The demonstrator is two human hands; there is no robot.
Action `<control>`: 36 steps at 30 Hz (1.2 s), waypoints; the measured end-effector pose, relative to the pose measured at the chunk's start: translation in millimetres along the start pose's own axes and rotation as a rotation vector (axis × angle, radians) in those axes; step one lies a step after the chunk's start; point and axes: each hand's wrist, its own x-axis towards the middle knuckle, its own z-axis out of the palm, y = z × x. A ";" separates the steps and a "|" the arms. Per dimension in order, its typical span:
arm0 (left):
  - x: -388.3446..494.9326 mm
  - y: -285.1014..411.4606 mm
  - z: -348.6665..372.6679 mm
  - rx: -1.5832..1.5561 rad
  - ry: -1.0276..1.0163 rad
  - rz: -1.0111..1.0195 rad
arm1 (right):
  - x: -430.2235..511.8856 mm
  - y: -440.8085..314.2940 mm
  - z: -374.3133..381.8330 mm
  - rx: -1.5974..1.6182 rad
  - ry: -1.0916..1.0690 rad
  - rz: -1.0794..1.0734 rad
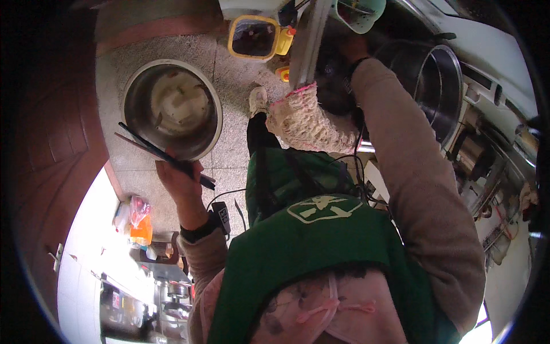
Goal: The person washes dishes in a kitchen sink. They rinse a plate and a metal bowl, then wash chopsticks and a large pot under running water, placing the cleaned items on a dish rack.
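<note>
My left hand (182, 178) is closed around a bundle of dark chopsticks (154, 148). It sits at the near rim of a round stainless steel basin (172, 107); whether it also grips that rim I cannot tell. Cloudy water with small scraps lies in the basin. On the other side, my right hand (355, 48) reaches into the dark area behind the counter edge, below a pale green plastic colander (365, 23). Shadow hides its fingers. A cream crinkled cloth (313, 122) with pink edging hangs near my right forearm.
A yellow-rimmed bin (230, 41) and a yellow bottle (285, 41) stand by the counter. To the right is a large steel pot (451, 81). A black cable (357, 159) hangs near my apron. Plastic bags (141, 228) lie on the speckled floor (232, 155) at left.
</note>
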 end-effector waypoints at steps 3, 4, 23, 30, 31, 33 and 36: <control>0.6 3.9 4.2 -0.040 0.035 -0.013 | -6.0 -12.4 -33.1 -0.015 0.020 0.060; 0.0 6.0 6.1 -0.054 -0.012 -0.006 | -9.5 -17.0 -42.1 0.062 -0.162 0.071; -28.4 9.4 1.2 -0.091 -0.197 0.084 | -81.8 -71.1 -38.6 0.399 -0.515 -0.486; -58.1 41.6 29.0 0.010 -0.379 0.265 | -76.4 -50.0 -97.8 0.442 -0.938 -0.149; -64.8 45.7 36.0 0.066 -0.382 0.280 | -83.3 -45.6 -112.7 0.534 -0.792 -0.099; -74.3 58.0 53.9 0.281 -0.436 0.448 | -98.9 -36.7 -145.3 0.703 -0.487 0.006; -96.1 70.2 84.2 0.398 -0.577 0.410 | -141.4 -20.8 -194.5 1.228 -0.152 0.371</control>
